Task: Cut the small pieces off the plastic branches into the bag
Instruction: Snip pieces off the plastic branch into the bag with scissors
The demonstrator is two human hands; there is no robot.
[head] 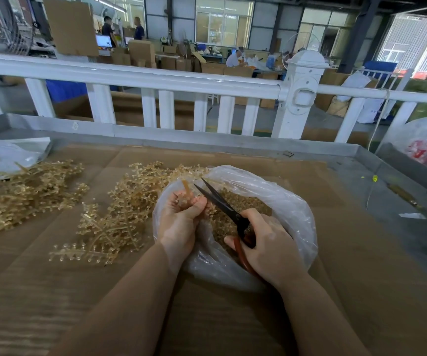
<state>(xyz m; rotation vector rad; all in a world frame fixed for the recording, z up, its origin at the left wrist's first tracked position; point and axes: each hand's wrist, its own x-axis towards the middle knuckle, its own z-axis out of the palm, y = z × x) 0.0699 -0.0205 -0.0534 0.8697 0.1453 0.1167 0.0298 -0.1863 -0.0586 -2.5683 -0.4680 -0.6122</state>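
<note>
Loose branches (27, 196) heaped at 9 o'clock on cardboard (335, 253). Left hand (179, 222) curled, pinching a branch stem (187, 189) over the bag (292, 209). Scissors (222, 204) parted, gripped by right hand (269, 245) at 3 o'clock; cut pieces (243, 201) inside the bag.

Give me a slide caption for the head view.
Left hand holds a plastic branch over the bag; right hand works scissors.

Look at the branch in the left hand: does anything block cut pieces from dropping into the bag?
Nothing visible does. The left hand holds the branch over the bag, whose mouth lies open with pieces already inside. The scissors in the right hand are open beside the branch, also over the mouth.
</note>
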